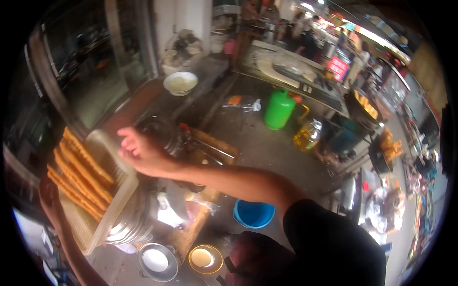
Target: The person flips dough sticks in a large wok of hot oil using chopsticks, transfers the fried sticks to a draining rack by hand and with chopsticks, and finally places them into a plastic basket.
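Observation:
Long golden fried dough sticks lie side by side in a cream plastic basket at the left. My left hand is at the basket's far left side, beside the ends of the sticks. Shadow hides its fingers, so whether it grips the basket or a stick cannot be told. Over the basket's right rim, my right hand is raised and slightly blurred. Its fingers are loosely bent and apart, with nothing visible in them. Stacked metal basins or lids show beneath the basket's near side.
Tongs or metal rods lie on a wooden board. A white bowl stands behind. On the floor are a green gas cylinder, an oil bottle and a blue bucket. Two round pans are near me.

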Motion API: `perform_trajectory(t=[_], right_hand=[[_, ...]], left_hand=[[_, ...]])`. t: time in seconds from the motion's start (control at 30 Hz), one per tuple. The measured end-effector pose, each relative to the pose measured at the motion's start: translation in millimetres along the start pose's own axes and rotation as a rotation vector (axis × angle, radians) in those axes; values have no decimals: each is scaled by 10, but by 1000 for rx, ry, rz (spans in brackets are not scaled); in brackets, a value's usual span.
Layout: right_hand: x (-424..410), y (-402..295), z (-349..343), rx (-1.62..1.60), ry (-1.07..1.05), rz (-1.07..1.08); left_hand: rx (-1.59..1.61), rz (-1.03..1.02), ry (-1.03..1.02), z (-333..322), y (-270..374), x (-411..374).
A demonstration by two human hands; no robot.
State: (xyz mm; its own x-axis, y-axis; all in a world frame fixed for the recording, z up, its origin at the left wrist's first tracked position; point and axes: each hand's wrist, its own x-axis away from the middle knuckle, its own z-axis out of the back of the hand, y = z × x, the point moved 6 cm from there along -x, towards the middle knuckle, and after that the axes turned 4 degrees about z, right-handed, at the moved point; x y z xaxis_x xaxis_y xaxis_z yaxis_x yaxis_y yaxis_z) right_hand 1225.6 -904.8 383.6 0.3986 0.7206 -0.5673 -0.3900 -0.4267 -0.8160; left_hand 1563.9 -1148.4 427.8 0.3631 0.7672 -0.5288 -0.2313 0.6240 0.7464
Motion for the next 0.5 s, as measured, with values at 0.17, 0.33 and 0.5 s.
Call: perform_trajectory(t=[0.17, 0.33, 0.5], right_hand=[[2072, -373, 1307, 109, 43, -279], [4125, -535, 2633, 318, 0, -544], [5740, -873, 4151, 466, 210, -784]], left_hand=[[191, -79, -221, -1315, 1489, 1704], [491, 182, -699, -2725, 2225, 3639], [697, 317, -1197, -4200, 2226, 5124]])
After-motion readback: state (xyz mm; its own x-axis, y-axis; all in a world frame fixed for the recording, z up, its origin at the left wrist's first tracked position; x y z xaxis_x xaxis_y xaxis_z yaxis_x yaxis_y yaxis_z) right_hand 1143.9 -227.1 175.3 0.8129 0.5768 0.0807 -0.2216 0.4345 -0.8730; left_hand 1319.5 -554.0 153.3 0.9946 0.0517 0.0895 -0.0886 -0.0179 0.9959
